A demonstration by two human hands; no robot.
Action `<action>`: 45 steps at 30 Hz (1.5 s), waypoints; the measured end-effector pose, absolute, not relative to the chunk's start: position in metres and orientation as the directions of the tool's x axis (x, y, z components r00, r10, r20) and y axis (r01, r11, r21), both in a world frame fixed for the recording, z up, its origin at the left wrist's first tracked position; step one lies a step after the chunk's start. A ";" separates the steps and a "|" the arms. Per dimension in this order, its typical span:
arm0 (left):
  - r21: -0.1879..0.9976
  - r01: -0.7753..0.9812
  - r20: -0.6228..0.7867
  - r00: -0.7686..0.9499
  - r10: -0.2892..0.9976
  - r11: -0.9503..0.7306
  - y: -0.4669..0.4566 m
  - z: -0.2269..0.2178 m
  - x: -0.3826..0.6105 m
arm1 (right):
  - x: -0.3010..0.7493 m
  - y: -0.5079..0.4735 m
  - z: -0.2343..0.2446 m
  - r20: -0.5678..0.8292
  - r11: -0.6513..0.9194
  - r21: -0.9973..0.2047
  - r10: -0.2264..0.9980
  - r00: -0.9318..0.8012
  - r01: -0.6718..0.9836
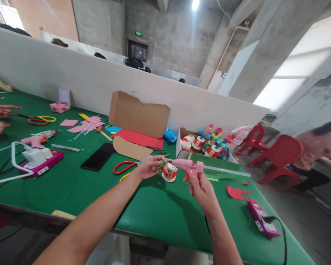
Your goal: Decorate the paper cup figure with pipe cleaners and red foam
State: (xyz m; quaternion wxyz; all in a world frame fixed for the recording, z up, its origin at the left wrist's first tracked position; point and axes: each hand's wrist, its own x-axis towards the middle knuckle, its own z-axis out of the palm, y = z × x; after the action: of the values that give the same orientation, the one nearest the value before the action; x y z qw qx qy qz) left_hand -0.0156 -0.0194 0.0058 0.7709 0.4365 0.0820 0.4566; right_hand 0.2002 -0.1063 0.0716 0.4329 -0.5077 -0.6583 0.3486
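Note:
My right hand [202, 187] is wrapped round a pink hot glue gun [188, 166], whose small red light is lit and whose clear glue stick [226, 171] juts out of the back. In the fingers of my left hand [151, 167] is a green-and-black striped coil [159, 167], held close to the gun's nozzle. Whether nozzle and coil touch I cannot tell. Just below and behind them a red-and-white paper cup [170, 173] stands on the green table, partly hidden by my left fingers. Red-and-yellow-handled scissors [124, 167] lie left of my left hand.
A box [178, 145] holds several decorated cups at the back right. Nearby are a black phone [98, 157], cardboard [139, 116], red paper [138, 138], and purple power strips [262, 220] at both sides. Another person's hands [0, 117] are at far left; someone sits beyond red chairs [281, 156].

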 end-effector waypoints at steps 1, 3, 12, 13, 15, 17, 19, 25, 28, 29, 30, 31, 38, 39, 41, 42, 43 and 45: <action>0.748 -0.632 0.271 0.571 0.775 0.203 -0.019 0.006 -0.016 | 0.200 -0.106 0.072 0.218 0.245 -0.893 0.969 -0.113 0.377; 0.748 -0.631 0.271 0.571 0.775 0.203 -0.019 0.006 -0.016 | 0.201 -0.106 0.071 0.221 0.252 -0.887 0.967 -0.123 0.387; 0.759 -0.623 0.269 0.563 0.782 0.187 -0.019 0.004 -0.016 | 0.198 -0.110 0.078 0.230 0.249 -0.887 0.969 -0.095 0.388; 0.760 -0.623 0.268 0.559 0.784 0.184 -0.019 0.004 -0.016 | 0.198 -0.110 0.079 0.226 0.244 -0.884 0.970 -0.093 0.398; 0.764 -0.620 0.267 0.553 0.789 0.177 -0.019 0.003 -0.016 | 0.198 -0.112 0.082 0.220 0.238 -0.878 0.971 -0.092 0.415; 0.770 -0.613 0.260 0.554 0.791 0.176 -0.019 0.002 -0.017 | 0.198 -0.113 0.085 0.221 0.243 -0.876 0.970 -0.102 0.416; 0.772 -0.609 0.252 0.557 0.792 0.183 -0.020 0.002 -0.016 | 0.198 -0.113 0.086 0.223 0.253 -0.877 0.967 -0.121 0.408; 0.772 -0.603 0.225 0.556 0.800 0.203 -0.022 0.004 -0.017 | 0.197 -0.113 0.085 0.220 0.262 -0.874 0.964 -0.148 0.409; 0.773 -0.601 0.214 0.549 0.808 0.203 -0.022 0.003 -0.017 | 0.197 -0.113 0.084 0.236 0.276 -0.864 0.961 -0.146 0.422; 0.776 -0.598 0.210 0.546 0.811 0.201 -0.022 0.003 -0.017 | 0.197 -0.112 0.084 0.236 0.275 -0.863 0.961 -0.145 0.424; 0.779 -0.594 0.206 0.542 0.814 0.198 -0.021 0.002 -0.017 | 0.197 -0.112 0.084 0.233 0.272 -0.862 0.962 -0.143 0.427; 0.784 -0.589 0.203 0.541 0.816 0.196 -0.021 0.002 -0.017 | 0.197 -0.112 0.083 0.228 0.267 -0.863 0.963 -0.141 0.429; 0.798 -0.573 0.194 0.537 0.821 0.186 -0.021 0.001 -0.017 | 0.197 -0.111 0.081 0.216 0.258 -0.860 0.966 -0.145 0.440; 0.799 -0.572 0.193 0.539 0.820 0.188 -0.021 0.001 -0.017 | 0.197 -0.111 0.081 0.215 0.259 -0.860 0.965 -0.147 0.439; 0.797 -0.572 0.189 0.544 0.818 0.196 -0.021 0.001 -0.017 | 0.197 -0.110 0.080 0.211 0.256 -0.862 0.966 -0.148 0.438; 0.795 -0.572 0.187 0.546 0.817 0.200 -0.021 0.001 -0.017 | 0.197 -0.110 0.080 0.211 0.254 -0.862 0.967 -0.146 0.438; 0.794 -0.573 0.186 0.547 0.816 0.203 -0.021 0.001 -0.017 | 0.197 -0.110 0.080 0.210 0.253 -0.863 0.967 -0.144 0.438; 0.795 -0.573 0.188 0.547 0.816 0.201 -0.021 0.001 -0.017 | 0.197 -0.110 0.080 0.213 0.254 -0.860 0.967 -0.142 0.443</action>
State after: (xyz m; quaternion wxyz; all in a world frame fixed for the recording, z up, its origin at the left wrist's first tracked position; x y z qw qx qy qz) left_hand -0.0172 -0.0213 0.0012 0.7623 0.4383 0.1387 0.4555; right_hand 0.1966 -0.1101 0.0797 0.4025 -0.5169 -0.6820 0.3252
